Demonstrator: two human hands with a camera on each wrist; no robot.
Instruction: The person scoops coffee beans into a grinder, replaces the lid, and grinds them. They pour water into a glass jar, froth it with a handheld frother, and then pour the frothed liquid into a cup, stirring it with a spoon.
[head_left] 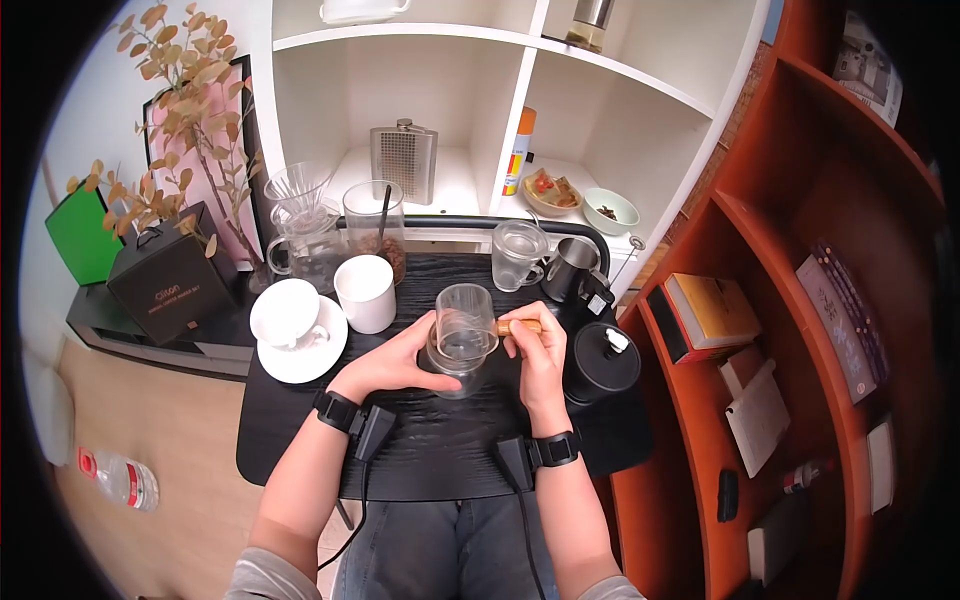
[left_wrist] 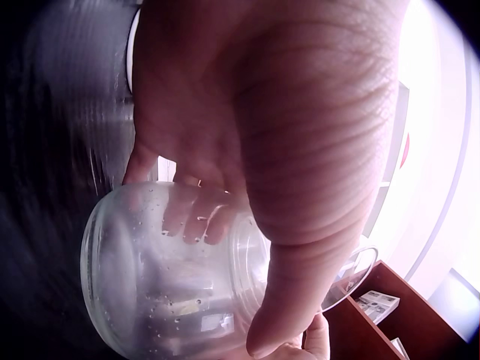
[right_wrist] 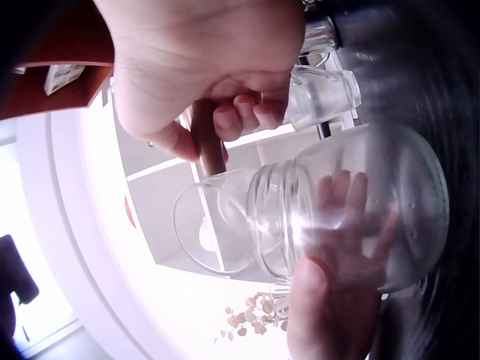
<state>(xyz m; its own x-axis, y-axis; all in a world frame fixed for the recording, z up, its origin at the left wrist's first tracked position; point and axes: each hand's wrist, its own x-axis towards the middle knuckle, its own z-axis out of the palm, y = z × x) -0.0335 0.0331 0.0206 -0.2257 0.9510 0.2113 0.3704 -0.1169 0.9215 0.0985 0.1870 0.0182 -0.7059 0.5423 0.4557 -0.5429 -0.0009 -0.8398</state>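
A clear glass pot (head_left: pixel 455 380) with a rounded lower body stands upright above the black table in front of me. A straight glass cylinder (head_left: pixel 466 305) tops it, and a short wooden handle (right_wrist: pixel 208 139) sticks out sideways. My left hand (head_left: pixel 395 358) holds the pot round its neck, thumb in front and fingers behind the glass. Between the thumb and curled fingers of my right hand (head_left: pixel 538 355) is the wooden handle. Water drops cling to the lower body (left_wrist: pixel 165 277) in the left wrist view.
A white cup (head_left: pixel 285 313) on a saucer (head_left: pixel 300 368) and a white mug (head_left: pixel 365 295) stand left. Glassware (head_left: pixel 315 250) lines the back. To the right are a glass cup (head_left: pixel 518 258), a metal pitcher (head_left: pixel 572 268) and a black canister (head_left: pixel 603 365).
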